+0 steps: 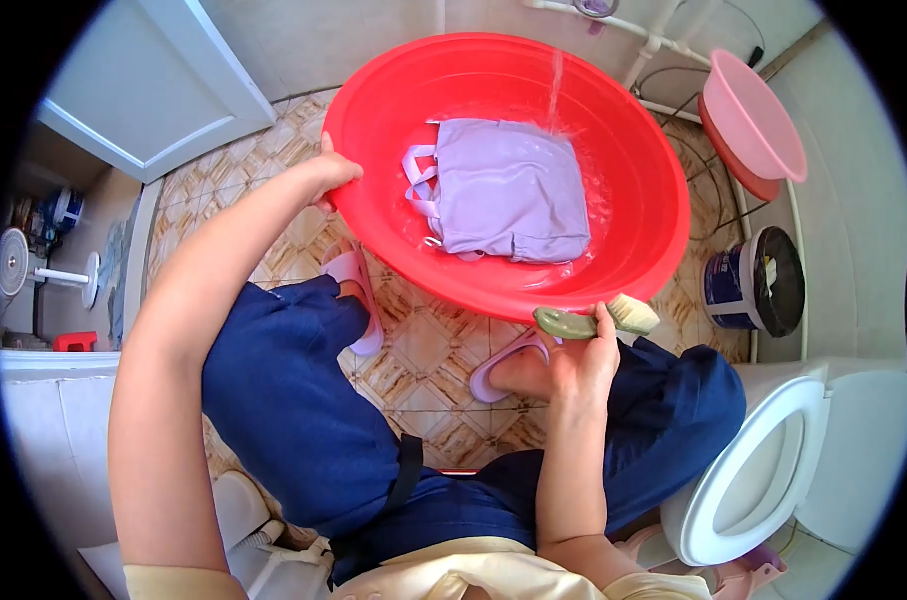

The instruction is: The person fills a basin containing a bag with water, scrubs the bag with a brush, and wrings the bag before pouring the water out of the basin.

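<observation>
Left hand (335, 177): grasping left rim of red tub (388, 95), thumb over edge. Inside tub, from left: straps (422, 180) of lilac bag (513, 190), closer to left hand. Then bag body, flat, near-square, strap-to-base axis left–right, ahead of right hand (585, 358) across near rim. Far right: clasping green brush (571, 325) by handle, apart from bag.

The basin (373, 130) looks smooth, glossy plastic, the bag (508, 190) matt cloth, the brush (629, 314) rough-bristled.
</observation>
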{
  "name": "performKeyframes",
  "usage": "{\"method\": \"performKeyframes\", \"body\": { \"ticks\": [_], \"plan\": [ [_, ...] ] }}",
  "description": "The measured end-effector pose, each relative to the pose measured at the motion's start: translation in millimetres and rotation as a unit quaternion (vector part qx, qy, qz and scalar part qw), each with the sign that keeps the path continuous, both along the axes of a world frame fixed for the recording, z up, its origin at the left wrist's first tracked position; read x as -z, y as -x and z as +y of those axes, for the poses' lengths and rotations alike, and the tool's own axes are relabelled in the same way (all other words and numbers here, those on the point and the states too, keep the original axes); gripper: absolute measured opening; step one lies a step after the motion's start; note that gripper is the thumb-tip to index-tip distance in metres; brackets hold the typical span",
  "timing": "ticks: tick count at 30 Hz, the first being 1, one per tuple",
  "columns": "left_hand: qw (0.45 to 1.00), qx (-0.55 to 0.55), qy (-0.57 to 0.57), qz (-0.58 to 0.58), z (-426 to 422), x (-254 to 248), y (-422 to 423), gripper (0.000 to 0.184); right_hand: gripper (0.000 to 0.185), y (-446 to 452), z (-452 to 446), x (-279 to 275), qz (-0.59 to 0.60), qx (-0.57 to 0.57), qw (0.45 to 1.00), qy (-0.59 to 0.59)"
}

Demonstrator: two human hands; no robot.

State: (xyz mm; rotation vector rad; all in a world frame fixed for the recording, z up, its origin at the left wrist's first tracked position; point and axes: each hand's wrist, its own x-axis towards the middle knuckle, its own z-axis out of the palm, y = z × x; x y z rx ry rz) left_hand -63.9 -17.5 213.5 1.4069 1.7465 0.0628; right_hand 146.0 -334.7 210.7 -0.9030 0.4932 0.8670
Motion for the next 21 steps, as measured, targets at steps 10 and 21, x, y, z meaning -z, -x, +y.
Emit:
{"method": "performKeyframes", "body": {
  "ticks": [10, 21],
  "plan": [
    [0.998, 0.042, -0.033, -0.021, -2, -11, -3, 0.109, 0.02, -3, -4, 9, -0.012, 0.002, 0.997, -0.078],
    [1.0, 0.021, -0.019, -0.002, 0, -12, -4, 0.102, 0.027, -2, -4, 5, -0.018, 0.002, 0.996, -0.083]
  ]
}}
